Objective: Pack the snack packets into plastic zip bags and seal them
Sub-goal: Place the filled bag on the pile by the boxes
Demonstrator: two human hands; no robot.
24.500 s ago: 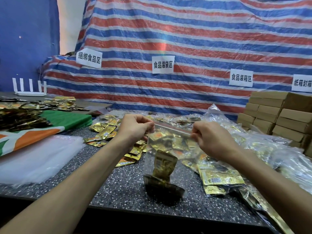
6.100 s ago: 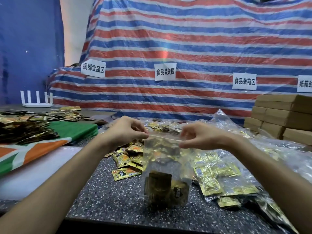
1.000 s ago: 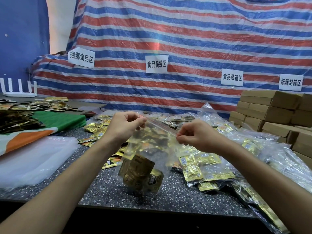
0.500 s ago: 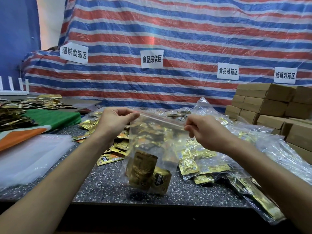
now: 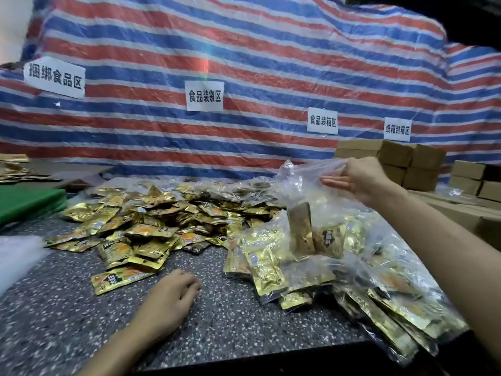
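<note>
My right hand pinches the top edge of a clear zip bag and holds it in the air over the right side of the table. Two gold snack packets hang in the bag's bottom. Below it lies a heap of filled zip bags. My left hand rests on the speckled tabletop with loosely curled fingers and holds nothing. A pile of loose gold snack packets lies just beyond it.
Cardboard boxes are stacked at the back right. A striped tarp with paper signs hangs behind the table. A green cloth lies at the left, and a stack of empty clear bags sits at the left edge.
My left hand let go of the bag and dropped to the tabletop. My right hand carried the bag to the right, above the heap of filled bags. The view turned right.
</note>
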